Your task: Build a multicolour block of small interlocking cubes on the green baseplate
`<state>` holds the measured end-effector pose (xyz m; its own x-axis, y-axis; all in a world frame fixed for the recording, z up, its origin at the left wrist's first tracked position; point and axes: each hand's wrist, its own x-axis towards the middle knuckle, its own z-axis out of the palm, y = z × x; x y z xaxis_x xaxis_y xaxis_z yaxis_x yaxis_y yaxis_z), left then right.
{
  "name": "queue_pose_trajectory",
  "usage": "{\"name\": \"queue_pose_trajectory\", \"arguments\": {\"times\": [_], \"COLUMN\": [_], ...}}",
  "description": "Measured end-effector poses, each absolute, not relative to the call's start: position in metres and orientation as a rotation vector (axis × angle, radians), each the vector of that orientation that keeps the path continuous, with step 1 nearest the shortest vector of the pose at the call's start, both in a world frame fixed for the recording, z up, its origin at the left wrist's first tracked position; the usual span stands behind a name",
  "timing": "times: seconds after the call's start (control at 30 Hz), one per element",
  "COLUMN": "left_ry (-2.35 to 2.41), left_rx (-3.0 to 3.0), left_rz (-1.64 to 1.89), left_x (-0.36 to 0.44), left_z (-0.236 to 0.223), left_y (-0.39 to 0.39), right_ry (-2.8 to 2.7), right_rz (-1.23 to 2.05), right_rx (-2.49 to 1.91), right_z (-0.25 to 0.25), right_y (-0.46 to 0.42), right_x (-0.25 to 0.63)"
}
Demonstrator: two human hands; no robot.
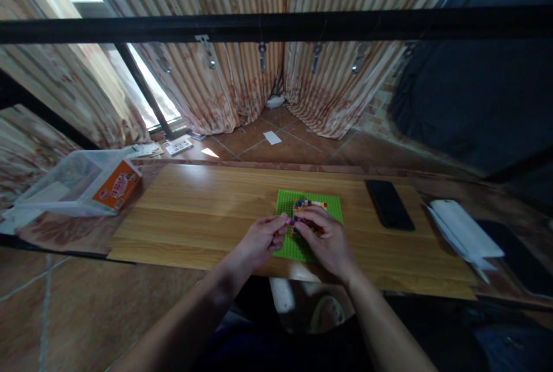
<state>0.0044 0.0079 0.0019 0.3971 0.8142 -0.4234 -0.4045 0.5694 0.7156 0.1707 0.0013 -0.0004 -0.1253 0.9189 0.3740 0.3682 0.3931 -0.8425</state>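
Observation:
A green studded baseplate [285, 199] lies on the wooden board, and small multicoloured toy bricks [310, 204] form a block on it. My left hand [264, 236] is closed at the plate's left side, pinching a small pink brick [288, 220] between thumb and index finger. Over the bricks, my right hand [325, 239] is curled, its thumb and fingertips close together near the pink brick. What its fingertips hold, if anything, is too small to make out. The right hand hides much of the brick block.
On the right of the wooden board [207, 211] lies a black phone [390, 205]. Beyond it are a white object [462, 225] and a dark flat one [518, 254]. A clear plastic bin [69, 208] with an orange label stands left. A black bar [276, 27] crosses ahead.

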Motion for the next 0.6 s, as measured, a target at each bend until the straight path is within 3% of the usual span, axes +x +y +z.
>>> {"name": "queue_pose_trajectory", "arguments": {"times": [0.33,0.6], "left_ry": [0.832,1.047], "left_rx": [0.550,0.384], "left_rz": [0.820,0.937], "left_x": [0.010,-0.022], "left_z": [0.001,-0.009], "left_y": [0.006,0.008], "right_ry": [-1.664,-1.423], "right_rz": [0.691,0.537], "right_rx": [-1.116,-1.477], "right_z": [-0.003,-0.005], "right_y": [0.002,0.019], "right_x": [0.173,0.220]}}
